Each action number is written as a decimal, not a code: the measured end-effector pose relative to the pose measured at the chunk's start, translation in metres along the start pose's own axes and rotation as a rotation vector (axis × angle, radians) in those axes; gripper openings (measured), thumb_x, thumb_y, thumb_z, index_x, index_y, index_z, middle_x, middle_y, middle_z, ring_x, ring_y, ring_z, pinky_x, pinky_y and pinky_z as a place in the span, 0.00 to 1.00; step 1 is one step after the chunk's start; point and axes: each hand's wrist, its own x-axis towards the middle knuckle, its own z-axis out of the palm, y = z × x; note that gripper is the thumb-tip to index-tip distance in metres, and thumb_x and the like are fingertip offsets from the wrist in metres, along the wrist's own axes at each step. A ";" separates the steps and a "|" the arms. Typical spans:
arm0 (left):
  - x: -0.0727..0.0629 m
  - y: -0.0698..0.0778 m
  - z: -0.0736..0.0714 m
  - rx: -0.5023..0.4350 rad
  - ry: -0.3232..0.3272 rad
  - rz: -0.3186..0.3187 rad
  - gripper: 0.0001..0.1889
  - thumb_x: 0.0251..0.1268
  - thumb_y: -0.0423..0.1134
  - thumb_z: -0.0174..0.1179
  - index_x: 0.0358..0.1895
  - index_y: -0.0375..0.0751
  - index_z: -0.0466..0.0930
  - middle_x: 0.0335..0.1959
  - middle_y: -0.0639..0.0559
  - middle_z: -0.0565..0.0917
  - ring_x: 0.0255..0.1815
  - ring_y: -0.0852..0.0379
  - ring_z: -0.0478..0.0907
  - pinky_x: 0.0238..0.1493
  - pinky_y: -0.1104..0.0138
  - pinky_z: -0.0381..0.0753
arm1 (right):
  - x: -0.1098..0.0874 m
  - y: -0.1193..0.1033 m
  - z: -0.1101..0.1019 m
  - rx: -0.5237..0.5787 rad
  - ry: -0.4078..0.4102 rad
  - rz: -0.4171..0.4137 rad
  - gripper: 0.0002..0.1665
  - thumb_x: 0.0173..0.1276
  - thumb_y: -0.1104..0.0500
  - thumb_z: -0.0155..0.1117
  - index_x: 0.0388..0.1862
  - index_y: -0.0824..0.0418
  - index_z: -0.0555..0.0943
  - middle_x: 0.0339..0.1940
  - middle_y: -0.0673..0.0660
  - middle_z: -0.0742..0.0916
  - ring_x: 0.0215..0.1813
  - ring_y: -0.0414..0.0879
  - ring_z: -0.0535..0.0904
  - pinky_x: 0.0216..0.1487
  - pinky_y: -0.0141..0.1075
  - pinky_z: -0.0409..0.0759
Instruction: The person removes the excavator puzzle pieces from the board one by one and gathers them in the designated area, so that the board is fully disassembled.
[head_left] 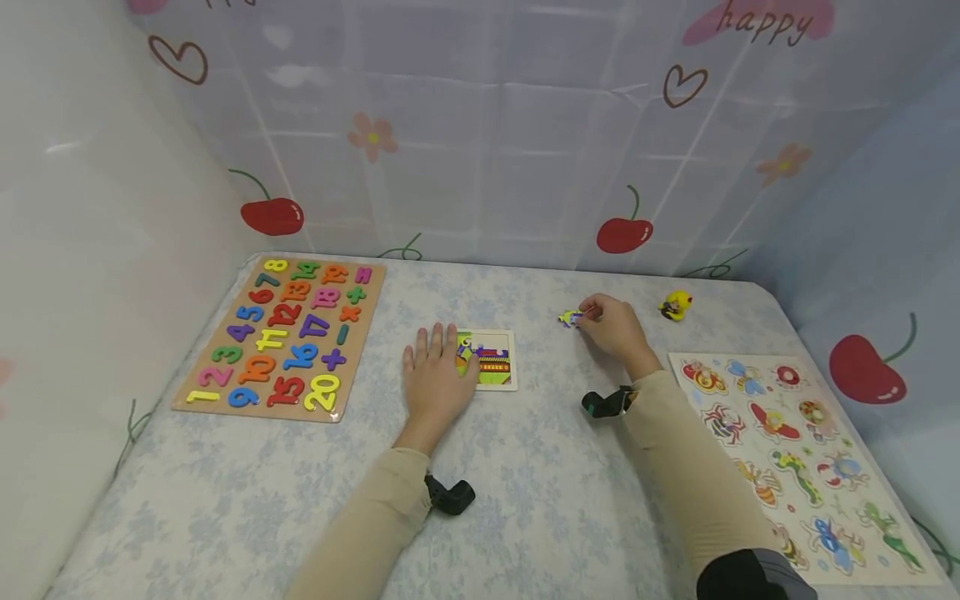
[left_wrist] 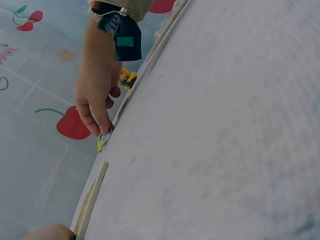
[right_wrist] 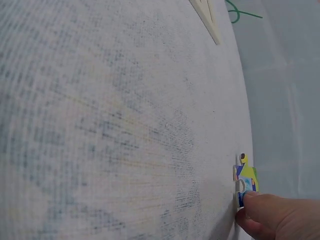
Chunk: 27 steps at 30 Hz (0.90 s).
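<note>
A small square jigsaw puzzle [head_left: 497,367] with a pale frame lies at mid-table, its left part covered by my left hand [head_left: 438,375]. That hand rests flat on it, fingers straight. In the left wrist view only the puzzle's pale edge [left_wrist: 92,200] and a bit of the hand [left_wrist: 50,233] show. Farther right, my right hand [head_left: 611,329] pinches a colourful jigsaw piece [head_left: 570,318] between thumb and fingers. The right wrist view shows this piece [right_wrist: 246,182] close up, yellow-green and blue with knobbed edges, at or just above the tabletop.
A wooden number board [head_left: 279,337] lies at the left. To the right is a white insect puzzle board [head_left: 795,467], partly under the right forearm. A small yellow duck figure [head_left: 676,305] stands beyond the right hand. A printed curtain [head_left: 480,125] hangs behind the table.
</note>
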 end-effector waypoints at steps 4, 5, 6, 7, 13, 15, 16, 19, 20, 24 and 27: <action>-0.001 0.000 0.000 -0.003 0.007 0.004 0.39 0.73 0.65 0.40 0.81 0.52 0.47 0.82 0.50 0.49 0.84 0.46 0.39 0.81 0.46 0.37 | -0.001 -0.001 0.001 -0.051 0.020 -0.005 0.14 0.72 0.55 0.63 0.51 0.60 0.79 0.47 0.61 0.86 0.55 0.58 0.76 0.59 0.54 0.73; -0.001 0.000 0.000 -0.003 0.008 0.004 0.39 0.73 0.65 0.40 0.81 0.53 0.47 0.82 0.50 0.49 0.84 0.46 0.39 0.81 0.46 0.37 | -0.002 -0.001 0.001 -0.062 0.023 -0.002 0.14 0.72 0.55 0.63 0.51 0.60 0.79 0.47 0.61 0.86 0.55 0.58 0.75 0.59 0.54 0.72; -0.001 0.000 0.000 -0.003 0.007 0.004 0.39 0.73 0.65 0.40 0.81 0.53 0.47 0.82 0.50 0.49 0.84 0.46 0.39 0.81 0.46 0.37 | -0.002 -0.002 0.001 -0.075 0.028 0.005 0.14 0.71 0.54 0.63 0.51 0.59 0.79 0.47 0.60 0.86 0.55 0.58 0.74 0.58 0.54 0.72; -0.001 0.000 0.000 -0.005 0.007 0.003 0.39 0.73 0.65 0.40 0.81 0.53 0.47 0.82 0.50 0.49 0.84 0.46 0.39 0.81 0.46 0.37 | -0.003 -0.002 0.002 -0.086 0.030 0.011 0.14 0.71 0.54 0.63 0.51 0.59 0.79 0.46 0.60 0.85 0.55 0.58 0.73 0.57 0.54 0.72; -0.002 0.001 -0.001 -0.022 0.004 -0.001 0.40 0.73 0.64 0.41 0.81 0.51 0.46 0.82 0.50 0.49 0.84 0.46 0.39 0.81 0.46 0.37 | -0.006 -0.009 0.002 -0.172 0.074 -0.007 0.15 0.68 0.56 0.67 0.51 0.59 0.81 0.46 0.60 0.84 0.52 0.59 0.74 0.49 0.53 0.75; -0.001 0.001 -0.001 -0.023 0.005 -0.003 0.41 0.72 0.65 0.42 0.81 0.49 0.46 0.82 0.49 0.49 0.84 0.46 0.39 0.81 0.47 0.37 | -0.007 -0.012 0.001 -0.195 0.090 -0.022 0.15 0.67 0.57 0.67 0.51 0.60 0.82 0.45 0.61 0.83 0.52 0.59 0.74 0.48 0.53 0.76; -0.001 0.001 -0.001 -0.022 0.006 -0.004 0.41 0.72 0.65 0.42 0.81 0.48 0.46 0.82 0.49 0.49 0.84 0.46 0.39 0.81 0.47 0.37 | -0.007 -0.014 0.001 -0.200 0.095 -0.027 0.15 0.67 0.57 0.67 0.51 0.60 0.82 0.45 0.61 0.83 0.52 0.59 0.74 0.47 0.53 0.76; 0.000 0.001 -0.001 -0.019 0.004 -0.006 0.43 0.72 0.65 0.42 0.81 0.45 0.45 0.82 0.49 0.49 0.84 0.46 0.39 0.81 0.47 0.38 | -0.008 -0.019 0.003 -0.194 0.099 -0.044 0.16 0.67 0.58 0.67 0.52 0.60 0.82 0.45 0.61 0.84 0.52 0.59 0.74 0.48 0.53 0.76; 0.000 0.001 -0.001 -0.019 0.001 -0.007 0.43 0.72 0.65 0.42 0.81 0.45 0.45 0.82 0.49 0.48 0.84 0.46 0.39 0.81 0.47 0.38 | -0.008 -0.021 0.003 -0.186 0.097 -0.053 0.16 0.68 0.57 0.66 0.52 0.60 0.82 0.45 0.61 0.84 0.52 0.59 0.74 0.48 0.52 0.75; -0.001 -0.001 -0.004 -0.023 -0.020 -0.011 0.43 0.72 0.65 0.41 0.81 0.44 0.45 0.83 0.48 0.47 0.84 0.45 0.37 0.81 0.48 0.36 | -0.009 -0.028 0.007 -0.126 0.088 -0.099 0.16 0.69 0.58 0.65 0.54 0.60 0.82 0.45 0.60 0.84 0.49 0.57 0.75 0.48 0.50 0.75; -0.002 -0.004 -0.006 -0.010 -0.034 -0.015 0.41 0.74 0.63 0.39 0.81 0.45 0.45 0.83 0.48 0.46 0.84 0.45 0.36 0.81 0.49 0.35 | -0.010 -0.036 0.011 -0.078 0.065 -0.127 0.17 0.70 0.57 0.65 0.55 0.60 0.81 0.44 0.60 0.84 0.49 0.55 0.76 0.50 0.49 0.76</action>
